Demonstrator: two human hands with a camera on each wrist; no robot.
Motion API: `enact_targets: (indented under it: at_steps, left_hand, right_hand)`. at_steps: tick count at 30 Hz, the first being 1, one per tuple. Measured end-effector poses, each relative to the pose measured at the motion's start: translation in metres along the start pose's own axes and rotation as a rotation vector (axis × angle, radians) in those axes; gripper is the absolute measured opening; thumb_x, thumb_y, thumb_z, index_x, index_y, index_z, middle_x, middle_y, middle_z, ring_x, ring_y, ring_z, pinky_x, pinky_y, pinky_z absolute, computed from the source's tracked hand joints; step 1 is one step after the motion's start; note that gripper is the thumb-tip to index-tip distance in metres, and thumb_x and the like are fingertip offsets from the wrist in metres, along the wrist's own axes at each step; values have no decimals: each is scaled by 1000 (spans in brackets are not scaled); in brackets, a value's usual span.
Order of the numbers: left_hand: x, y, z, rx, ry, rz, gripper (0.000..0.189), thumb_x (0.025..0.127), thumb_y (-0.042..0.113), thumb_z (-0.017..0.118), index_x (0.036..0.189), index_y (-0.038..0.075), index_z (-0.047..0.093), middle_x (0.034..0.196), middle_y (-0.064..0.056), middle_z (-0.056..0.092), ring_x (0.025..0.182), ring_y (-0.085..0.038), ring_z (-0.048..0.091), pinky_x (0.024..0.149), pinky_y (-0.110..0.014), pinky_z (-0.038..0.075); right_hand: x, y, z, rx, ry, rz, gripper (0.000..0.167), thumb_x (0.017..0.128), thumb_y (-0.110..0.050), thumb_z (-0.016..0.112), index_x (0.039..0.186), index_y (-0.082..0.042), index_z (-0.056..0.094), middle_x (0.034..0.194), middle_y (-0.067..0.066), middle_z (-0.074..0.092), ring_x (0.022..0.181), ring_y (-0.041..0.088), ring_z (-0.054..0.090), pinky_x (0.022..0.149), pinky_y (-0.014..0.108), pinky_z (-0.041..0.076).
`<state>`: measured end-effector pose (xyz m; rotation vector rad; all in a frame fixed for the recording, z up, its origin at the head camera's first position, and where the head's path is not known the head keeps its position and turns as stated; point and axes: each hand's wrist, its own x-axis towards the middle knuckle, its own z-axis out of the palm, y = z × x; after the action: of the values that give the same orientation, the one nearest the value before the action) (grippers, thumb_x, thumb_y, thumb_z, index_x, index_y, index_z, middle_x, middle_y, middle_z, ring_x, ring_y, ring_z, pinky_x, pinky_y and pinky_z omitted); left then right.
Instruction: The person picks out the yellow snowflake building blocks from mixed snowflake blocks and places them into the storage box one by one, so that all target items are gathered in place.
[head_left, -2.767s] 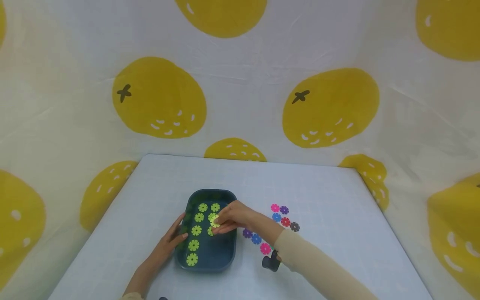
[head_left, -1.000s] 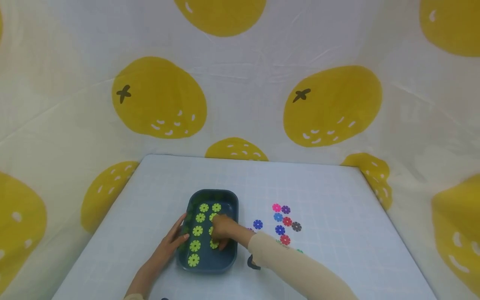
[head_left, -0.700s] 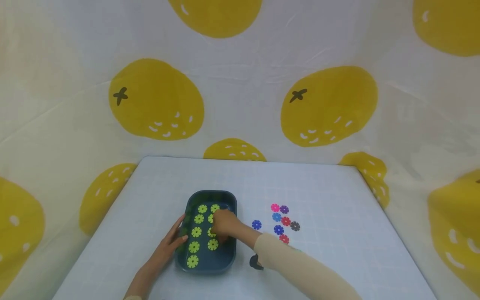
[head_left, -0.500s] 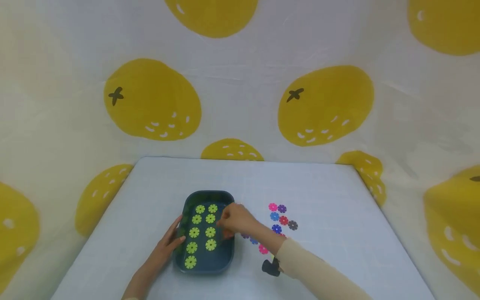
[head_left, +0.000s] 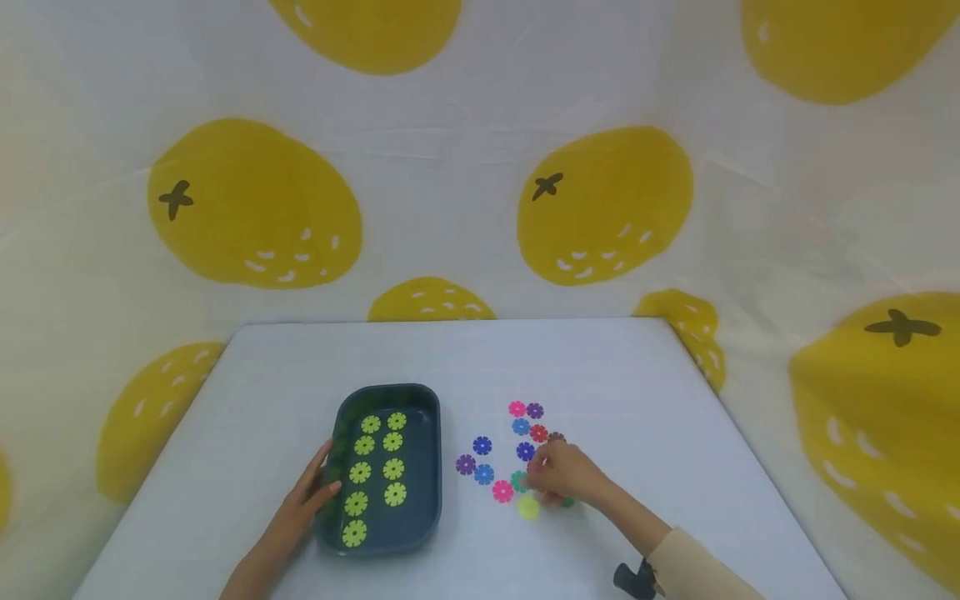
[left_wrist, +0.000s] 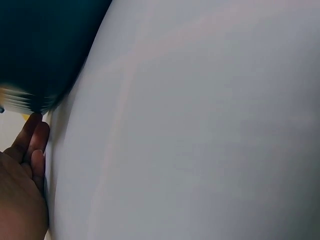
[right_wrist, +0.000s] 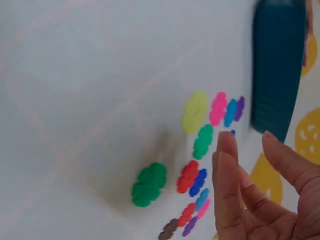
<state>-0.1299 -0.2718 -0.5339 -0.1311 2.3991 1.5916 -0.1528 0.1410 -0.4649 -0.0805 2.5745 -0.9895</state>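
A dark blue-green tray [head_left: 429, 500] stands at left on the table, with several yellow-green notched snowflake discs [head_left: 393, 469] lying flat inside in two columns. My left hand [head_left: 300, 500] holds the tray's left side, thumb over the rim and fingers along the outer wall; the left wrist view shows these fingers [left_wrist: 35, 140] against the tray. My right hand [head_left: 566, 473] is over the loose discs, close to a green disc [head_left: 520, 481] and a yellow-green disc [head_left: 528, 507]. In the right wrist view, its thumb and fingers stand apart with nothing between them. Another green disc [right_wrist: 149, 184] lies nearby.
Right of the tray lie loose discs, among them a pink one [head_left: 502, 491], a purple one [head_left: 466, 464] and a blue one [head_left: 482, 445]. A white cloth [head_left: 600, 358] covers the table. Behind hangs a lemon-print fabric [head_left: 450, 192].
My right hand first set a yellow-green disc in the tray's second column. It then left the tray and moved right to the loose discs. My left hand keeps its place on the tray.
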Motion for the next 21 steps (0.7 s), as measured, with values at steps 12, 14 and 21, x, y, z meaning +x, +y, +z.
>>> enact_targets:
  at_steps: [12, 14, 21]
  left_hand:
    - [3, 2, -3, -13, -62, -161, 86, 96, 57, 53, 158, 41, -4, 166, -15, -11, 149, -51, -4, 113, -73, 6]
    - [2, 3, -4, -9, -62, -158, 86, 96, 56, 53, 158, 40, -5, 166, -15, -11, 149, -52, -4, 113, -73, 6]
    - [1, 6, -5, -24, -69, -152, 87, 98, 53, 54, 159, 34, -4, 166, -13, -14, 148, -52, -7, 114, -73, 3]
  right_hand:
    - [-10, 37, 20, -182, -60, -229, 44, 72, -26, 87, 111, -18, 67, 92, -6, 57, 81, 9, 52, 67, 26, 49]
    - [-10, 39, 23, -190, -59, -235, 46, 73, -27, 86, 113, -19, 67, 95, -7, 58, 84, 8, 54, 69, 25, 50]
    - [-9, 43, 27, -226, -41, -250, 45, 75, -31, 85, 116, -23, 66, 97, -9, 57, 86, 5, 54, 71, 25, 52]
